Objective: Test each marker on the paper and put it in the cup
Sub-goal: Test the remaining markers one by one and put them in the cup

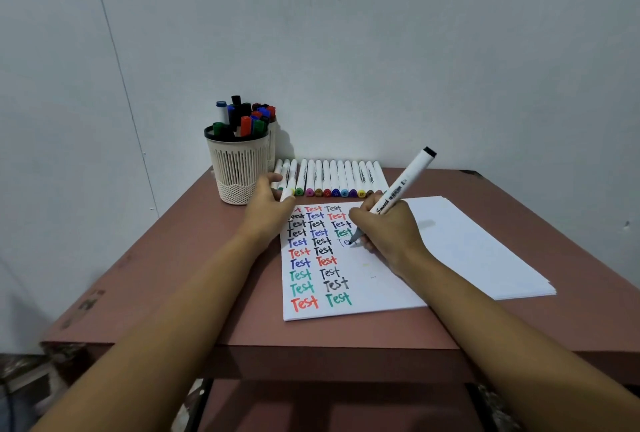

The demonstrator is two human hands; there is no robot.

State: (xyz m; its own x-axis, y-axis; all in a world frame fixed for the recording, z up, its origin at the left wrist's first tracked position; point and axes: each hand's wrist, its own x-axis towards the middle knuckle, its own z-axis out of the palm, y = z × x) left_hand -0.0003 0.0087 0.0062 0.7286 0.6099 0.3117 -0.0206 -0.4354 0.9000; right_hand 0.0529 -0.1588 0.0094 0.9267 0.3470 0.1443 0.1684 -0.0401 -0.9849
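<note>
Right hand (384, 227) grips white black-ended marker (405, 182), tip below fingers on white paper (381, 286). Left hand (266, 209) pinches white cap (286, 194) at paper's far-left corner.

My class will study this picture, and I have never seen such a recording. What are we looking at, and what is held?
No machine: a person's two bare hands, filmed by a head-worn camera looking down. The right hand grips a marker, tip on the paper, beside many coloured "Test" words. The left hand pinches what looks like a white cap. On the table stand a cup full of markers, a second cup behind it, and a row of markers lying near the wall.
</note>
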